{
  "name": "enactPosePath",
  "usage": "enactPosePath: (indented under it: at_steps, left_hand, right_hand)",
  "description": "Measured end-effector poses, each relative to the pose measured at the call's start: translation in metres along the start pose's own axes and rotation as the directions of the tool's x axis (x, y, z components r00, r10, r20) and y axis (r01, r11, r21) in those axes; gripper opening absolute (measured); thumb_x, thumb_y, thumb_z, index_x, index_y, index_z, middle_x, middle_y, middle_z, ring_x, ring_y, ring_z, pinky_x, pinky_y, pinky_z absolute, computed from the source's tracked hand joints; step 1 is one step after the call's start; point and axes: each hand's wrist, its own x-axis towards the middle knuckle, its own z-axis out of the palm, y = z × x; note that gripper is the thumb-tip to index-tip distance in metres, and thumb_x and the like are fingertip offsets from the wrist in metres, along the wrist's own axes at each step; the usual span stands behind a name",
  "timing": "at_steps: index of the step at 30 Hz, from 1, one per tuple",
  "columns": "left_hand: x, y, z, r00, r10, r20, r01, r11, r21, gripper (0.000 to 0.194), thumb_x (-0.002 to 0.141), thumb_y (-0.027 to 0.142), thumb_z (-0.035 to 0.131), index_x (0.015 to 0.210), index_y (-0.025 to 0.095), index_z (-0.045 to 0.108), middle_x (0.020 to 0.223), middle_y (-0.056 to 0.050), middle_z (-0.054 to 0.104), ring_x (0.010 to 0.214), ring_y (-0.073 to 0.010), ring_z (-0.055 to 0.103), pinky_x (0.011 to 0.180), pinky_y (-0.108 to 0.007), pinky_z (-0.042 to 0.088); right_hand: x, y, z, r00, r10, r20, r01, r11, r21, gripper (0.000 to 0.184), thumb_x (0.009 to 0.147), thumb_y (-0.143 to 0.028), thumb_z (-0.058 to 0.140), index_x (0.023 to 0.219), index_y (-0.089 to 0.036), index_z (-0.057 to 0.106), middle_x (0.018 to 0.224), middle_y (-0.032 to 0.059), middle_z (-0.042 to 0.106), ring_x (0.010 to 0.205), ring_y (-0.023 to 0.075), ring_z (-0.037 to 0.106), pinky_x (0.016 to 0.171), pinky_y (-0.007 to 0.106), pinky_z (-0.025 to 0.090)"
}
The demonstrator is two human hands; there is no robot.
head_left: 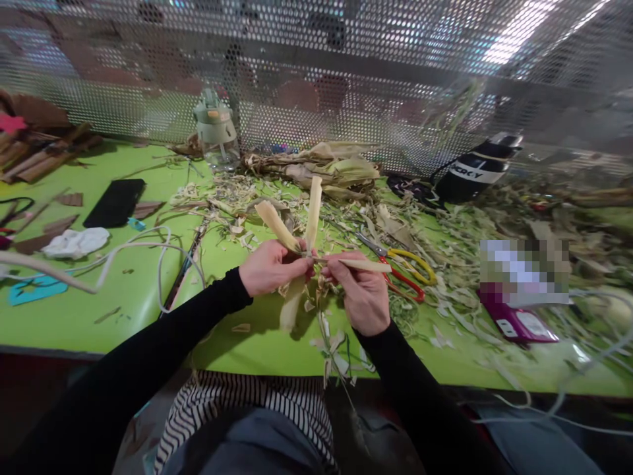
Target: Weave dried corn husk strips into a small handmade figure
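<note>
Littering a green table, plant scraps surround the work

A perforated metal screen closes off the far side. Before it are a clear bottle with a pale green lid, a heap of dried husks and a tilted black bottle. On the left are a black phone, a crumpled white tissue and a looping white cable. Scissors with yellow and red handles crowd in just beside the right hand; a purple item, partly pixelated, lies farther right.

The husk strips fan out from the fingertips of the left hand, which pinches them where they meet: two point away, one towards the person. The right hand pinches another strip that juts rightward past its fingers; whether it joins the others is hard to tell.
</note>
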Motion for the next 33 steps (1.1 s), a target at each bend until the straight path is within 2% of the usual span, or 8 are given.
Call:
enactPosePath:
  at_steps: [6, 9, 13, 17, 21, 24, 27, 33]
  left_hand:
    - [0.007, -0.009, -0.003, 0.999, -0.022, -0.043, 0.013, 0.978, -0.209, 0.022, 0.076, 0.022, 0.06, 0.094, 0.01, 0.065, 0.086, -0.007, 0.07, 0.079, -0.0139, 0.065, 0.079, -0.028, 0.051]
    - [0.008, -0.009, -0.001, 0.999, -0.016, -0.04, 0.0, 0.932, -0.364, 0.028, 0.076, 0.019, 0.056, 0.101, 0.009, 0.064, 0.092, -0.01, 0.071, 0.088, -0.0181, 0.066, 0.087, -0.033, 0.05]
    - [0.007, -0.008, 0.003, 0.996, -0.017, -0.091, -0.016, 0.937, -0.349, 0.03, 0.076, 0.02, 0.06, 0.104, 0.009, 0.061, 0.093, -0.009, 0.071, 0.088, -0.0179, 0.066, 0.089, -0.034, 0.049]
    - [0.01, -0.012, 0.003, 0.981, -0.027, -0.192, -0.021, 0.97, -0.244, 0.026, 0.076, 0.022, 0.061, 0.099, 0.011, 0.06, 0.08, -0.006, 0.07, 0.082, -0.0154, 0.065, 0.086, -0.032, 0.049]
    - [0.012, -0.017, -0.004, 0.98, -0.029, -0.199, 0.037, 0.999, 0.035, 0.017, 0.076, 0.022, 0.057, 0.089, 0.012, 0.063, 0.085, -0.005, 0.068, 0.08, -0.0143, 0.062, 0.082, -0.028, 0.05]
    - [0.012, -0.017, -0.008, 0.992, -0.052, -0.114, 0.077, 0.971, 0.225, 0.018, 0.076, 0.02, 0.052, 0.086, 0.013, 0.065, 0.08, -0.002, 0.065, 0.072, -0.0127, 0.058, 0.074, -0.026, 0.049]
    - [0.009, -0.01, -0.009, 0.989, -0.149, -0.025, 0.15, 0.95, 0.274, 0.015, 0.075, 0.017, 0.049, 0.078, 0.012, 0.063, 0.067, 0.0, 0.06, 0.062, -0.0109, 0.054, 0.064, -0.024, 0.047]
    - [0.003, 0.001, -0.003, 0.926, -0.36, 0.117, 0.357, 0.933, 0.046, 0.011, 0.07, 0.006, 0.05, 0.065, 0.01, 0.059, 0.061, 0.001, 0.058, 0.056, -0.0068, 0.053, 0.059, -0.019, 0.046]
  right_hand:
    - [0.008, 0.0, -0.002, 0.965, 0.176, 0.192, -0.154, 0.98, -0.126, 0.044, 0.086, -0.056, 0.046, 0.077, -0.015, 0.06, 0.064, 0.0014, 0.058, 0.053, 0.0104, 0.052, 0.049, 0.023, 0.043]
    - [0.008, -0.002, 0.0, 0.949, 0.156, 0.273, -0.075, 0.956, -0.285, 0.034, 0.084, -0.05, 0.053, 0.082, -0.016, 0.057, 0.069, 0.0009, 0.06, 0.058, 0.0121, 0.055, 0.053, 0.024, 0.044]
    - [0.002, 0.001, 0.005, 0.945, 0.043, 0.325, 0.088, 0.922, -0.377, 0.02, 0.091, -0.036, 0.045, 0.096, -0.018, 0.054, 0.08, 0.0042, 0.067, 0.067, 0.0157, 0.062, 0.059, 0.026, 0.047]
    - [-0.003, 0.007, 0.012, 0.928, -0.191, 0.32, 0.363, 0.655, -0.662, 0.026, 0.096, -0.032, 0.036, 0.103, -0.018, 0.057, 0.091, 0.0094, 0.069, 0.072, 0.0183, 0.063, 0.059, 0.027, 0.044]
    - [-0.003, 0.007, 0.01, 0.887, -0.34, 0.312, 0.445, 0.451, -0.774, 0.027, 0.093, -0.036, 0.045, 0.092, -0.016, 0.062, 0.078, 0.0068, 0.069, 0.065, 0.0169, 0.061, 0.057, 0.026, 0.041]
    - [0.001, 0.002, 0.002, 0.864, -0.401, 0.305, 0.492, 0.54, -0.683, 0.019, 0.089, -0.034, 0.055, 0.086, -0.017, 0.063, 0.079, 0.0058, 0.069, 0.072, 0.0171, 0.062, 0.065, 0.027, 0.045]
    - [0.006, -0.002, -0.007, 0.905, -0.322, 0.276, 0.423, 0.734, -0.53, 0.013, 0.084, -0.032, 0.061, 0.086, -0.019, 0.063, 0.081, 0.0036, 0.068, 0.073, 0.0157, 0.062, 0.066, 0.026, 0.047]
    - [0.012, -0.006, -0.015, 0.938, -0.04, 0.344, 0.162, 0.928, -0.334, 0.015, 0.081, -0.033, 0.064, 0.081, -0.019, 0.061, 0.076, -0.0004, 0.064, 0.065, 0.0115, 0.058, 0.061, 0.023, 0.046]
